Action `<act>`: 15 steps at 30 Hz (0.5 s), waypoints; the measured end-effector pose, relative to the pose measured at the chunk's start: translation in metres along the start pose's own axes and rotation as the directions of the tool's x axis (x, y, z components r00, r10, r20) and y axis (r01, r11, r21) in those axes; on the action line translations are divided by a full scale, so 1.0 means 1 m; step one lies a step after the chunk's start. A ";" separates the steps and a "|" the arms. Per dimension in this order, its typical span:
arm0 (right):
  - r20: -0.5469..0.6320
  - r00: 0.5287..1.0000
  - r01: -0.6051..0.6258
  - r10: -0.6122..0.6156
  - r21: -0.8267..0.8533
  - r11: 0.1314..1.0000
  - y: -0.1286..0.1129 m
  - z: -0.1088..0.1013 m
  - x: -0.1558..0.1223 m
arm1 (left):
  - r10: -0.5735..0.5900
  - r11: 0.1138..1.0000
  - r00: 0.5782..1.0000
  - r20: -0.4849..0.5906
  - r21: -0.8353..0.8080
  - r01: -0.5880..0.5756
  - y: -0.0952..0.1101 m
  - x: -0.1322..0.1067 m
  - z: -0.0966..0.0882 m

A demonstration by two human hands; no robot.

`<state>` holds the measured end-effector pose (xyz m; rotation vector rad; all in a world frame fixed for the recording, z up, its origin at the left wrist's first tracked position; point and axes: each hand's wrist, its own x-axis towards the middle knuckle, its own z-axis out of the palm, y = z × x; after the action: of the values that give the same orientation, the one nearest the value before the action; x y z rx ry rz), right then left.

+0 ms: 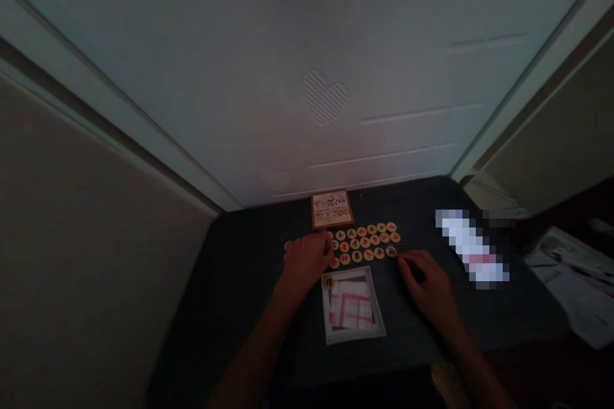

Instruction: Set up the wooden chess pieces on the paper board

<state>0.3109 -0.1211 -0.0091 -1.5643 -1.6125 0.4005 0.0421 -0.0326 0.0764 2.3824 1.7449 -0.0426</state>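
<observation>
The left hand [307, 262] lies curled over the left end of the rows of round wooden xiangqi pieces [364, 243], its grip closed down, though whether it clasps a piece is hidden. The right hand [425, 284] sits just below the right end of the rows, its grip loose and holding nothing, with the fingertips [399, 257] almost touching the last piece of the bottom row. The pieces stand flat in three rough rows at the middle of the dark tabletop [249, 287]. Just beyond them lies a square printed box lid [332, 209]. Nearer the person, between the two hands, is a white-edged box [352, 307] holding a folded paper board with red lines, and a single piece [329, 282] rests on its corner. To the right lies a pale object [470, 249], too blurred to tell. Papers [570, 281] lie past the tabletop's right edge. Behind rises a white panel with an embossed heart [325, 97], with a beige wall [96, 236] to the left.
</observation>
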 end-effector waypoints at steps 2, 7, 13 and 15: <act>-0.001 1.000 0.002 -0.002 -0.002 1.000 0.000 0.000 0.000 | -0.021 1.000 1.000 -0.003 -0.005 0.021 0.002 -0.001 -0.001; 0.002 1.000 0.023 -0.023 -0.006 1.000 0.001 0.000 0.000 | 0.006 1.000 0.999 -0.047 -0.014 -0.006 0.003 -0.002 -0.001; 0.006 1.000 0.014 -0.014 -0.011 1.000 0.001 -0.001 0.000 | 0.090 0.994 0.994 -0.057 -0.052 -0.093 0.003 0.004 0.004; 0.007 1.000 0.012 -0.012 -0.006 1.000 0.001 -0.001 0.000 | 0.079 0.995 0.996 -0.036 -0.057 -0.081 0.004 0.006 0.005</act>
<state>0.3120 -0.1207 -0.0093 -1.5588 -1.6287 0.3950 0.0481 -0.0285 0.0712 2.4221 1.6391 0.0596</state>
